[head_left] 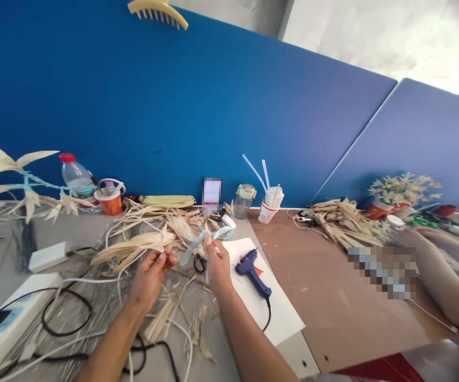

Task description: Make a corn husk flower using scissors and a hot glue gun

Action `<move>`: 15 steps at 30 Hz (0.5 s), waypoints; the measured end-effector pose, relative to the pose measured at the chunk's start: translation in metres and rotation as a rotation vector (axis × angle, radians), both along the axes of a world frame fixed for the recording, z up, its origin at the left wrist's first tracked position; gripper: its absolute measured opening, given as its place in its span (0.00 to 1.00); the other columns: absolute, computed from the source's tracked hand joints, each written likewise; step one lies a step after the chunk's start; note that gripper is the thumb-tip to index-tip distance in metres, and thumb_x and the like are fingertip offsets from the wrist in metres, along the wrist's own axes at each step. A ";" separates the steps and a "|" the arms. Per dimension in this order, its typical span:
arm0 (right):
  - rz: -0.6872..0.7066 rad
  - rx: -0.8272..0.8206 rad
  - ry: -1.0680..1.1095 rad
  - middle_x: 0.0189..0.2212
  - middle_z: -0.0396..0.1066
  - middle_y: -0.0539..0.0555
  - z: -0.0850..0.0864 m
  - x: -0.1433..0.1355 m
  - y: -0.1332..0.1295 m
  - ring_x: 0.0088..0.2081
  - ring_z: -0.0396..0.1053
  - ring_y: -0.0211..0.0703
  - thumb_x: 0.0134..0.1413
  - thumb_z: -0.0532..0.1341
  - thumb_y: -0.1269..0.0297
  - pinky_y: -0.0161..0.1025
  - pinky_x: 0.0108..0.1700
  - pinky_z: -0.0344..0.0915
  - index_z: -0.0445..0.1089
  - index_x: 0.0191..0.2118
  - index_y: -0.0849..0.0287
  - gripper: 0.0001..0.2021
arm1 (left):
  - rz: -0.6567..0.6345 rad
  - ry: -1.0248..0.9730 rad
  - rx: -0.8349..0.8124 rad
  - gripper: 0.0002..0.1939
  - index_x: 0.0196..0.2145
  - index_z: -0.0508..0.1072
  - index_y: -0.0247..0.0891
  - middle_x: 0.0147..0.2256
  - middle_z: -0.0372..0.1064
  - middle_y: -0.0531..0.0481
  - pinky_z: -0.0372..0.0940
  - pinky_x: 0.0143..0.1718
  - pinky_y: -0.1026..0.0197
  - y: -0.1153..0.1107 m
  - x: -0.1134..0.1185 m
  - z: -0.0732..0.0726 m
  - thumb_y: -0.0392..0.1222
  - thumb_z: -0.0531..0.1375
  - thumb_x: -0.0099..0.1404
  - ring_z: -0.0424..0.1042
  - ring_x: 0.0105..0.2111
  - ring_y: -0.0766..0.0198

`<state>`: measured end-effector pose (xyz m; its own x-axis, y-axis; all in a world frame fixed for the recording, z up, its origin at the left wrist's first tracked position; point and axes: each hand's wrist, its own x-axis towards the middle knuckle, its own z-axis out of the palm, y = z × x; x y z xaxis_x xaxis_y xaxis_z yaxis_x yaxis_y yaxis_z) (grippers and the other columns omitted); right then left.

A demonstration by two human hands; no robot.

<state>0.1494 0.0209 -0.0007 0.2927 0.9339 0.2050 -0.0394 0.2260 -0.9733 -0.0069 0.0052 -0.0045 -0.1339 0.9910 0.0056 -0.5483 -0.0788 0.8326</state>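
My left hand [152, 273] is closed in a pinch at the tip of a pale, dried corn husk piece [164, 239]. My right hand [218, 262] is wrapped round a narrow husk piece [207, 233] that sticks up above the fingers. Light blue tape [192, 248] runs beside that hand, and its exact path behind the fingers is hidden. Black-handled scissors [199, 262] lie between my hands, partly covered. Loose corn husks [126, 249] spread just beyond my left hand. To the right of my right hand, a blue glue gun [253, 270] rests on white paper [280, 318].
At left are a power strip [10, 323], tangled cables, thin wires and a blue-stemmed husk branch [26, 178]. A bottle [76, 178], red cup [110, 200], phone [212, 195], jar [244, 200] and white cup [268, 212] line the blue partition [213, 106]. Another person's arms [444, 286] reach in at right.
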 end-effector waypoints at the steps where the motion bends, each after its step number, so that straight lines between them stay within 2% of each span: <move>1: 0.047 -0.045 0.102 0.21 0.64 0.49 0.000 -0.001 0.000 0.26 0.60 0.38 0.53 0.55 0.55 0.35 0.31 0.57 0.68 0.27 0.59 0.14 | -0.008 0.008 -0.005 0.11 0.27 0.75 0.36 0.27 0.69 0.52 0.67 0.34 0.62 0.000 0.001 -0.001 0.43 0.70 0.48 0.69 0.29 0.66; 4: 0.187 -0.137 0.305 0.18 0.62 0.45 -0.001 -0.006 -0.001 0.21 0.56 0.34 0.48 0.57 0.58 0.33 0.26 0.54 0.68 0.31 0.59 0.09 | -0.044 0.040 -0.021 0.12 0.28 0.76 0.36 0.29 0.72 0.50 0.67 0.34 0.61 -0.002 0.003 -0.002 0.44 0.70 0.47 0.70 0.30 0.64; 7: 0.244 -0.167 0.308 0.20 0.65 0.44 -0.002 -0.011 -0.005 0.20 0.57 0.34 0.44 0.59 0.62 0.32 0.25 0.55 0.66 0.36 0.59 0.10 | -0.129 0.090 -0.028 0.12 0.27 0.76 0.36 0.34 0.74 0.47 0.66 0.33 0.60 -0.005 0.006 -0.003 0.46 0.70 0.49 0.68 0.27 0.66; 9: 0.239 -0.155 0.207 0.21 0.67 0.46 -0.004 -0.013 -0.007 0.22 0.61 0.35 0.46 0.57 0.63 0.33 0.26 0.58 0.65 0.34 0.58 0.08 | -0.198 0.137 -0.024 0.11 0.27 0.76 0.36 0.37 0.74 0.46 0.65 0.32 0.61 -0.007 0.007 -0.004 0.46 0.69 0.50 0.67 0.25 0.67; 12: 0.205 -0.111 -0.035 0.23 0.69 0.47 -0.006 -0.016 -0.011 0.25 0.65 0.37 0.47 0.55 0.67 0.33 0.29 0.61 0.64 0.30 0.58 0.03 | -0.283 0.211 -0.022 0.12 0.28 0.77 0.36 0.29 0.72 0.48 0.62 0.31 0.62 -0.009 0.008 -0.008 0.47 0.68 0.51 0.66 0.25 0.67; 15: 0.197 -0.118 -0.236 0.22 0.69 0.48 -0.008 -0.018 -0.014 0.25 0.66 0.38 0.51 0.54 0.68 0.33 0.28 0.60 0.64 0.29 0.57 0.03 | -0.315 0.237 -0.040 0.12 0.29 0.77 0.36 0.23 0.70 0.50 0.61 0.30 0.63 -0.008 0.007 -0.013 0.48 0.68 0.52 0.66 0.25 0.65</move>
<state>0.1315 0.0070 -0.0085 0.0610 0.9893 0.1327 0.1586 0.1217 -0.9798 0.0002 -0.0031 -0.0177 0.1771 0.9834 -0.0393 -0.3323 0.0974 0.9381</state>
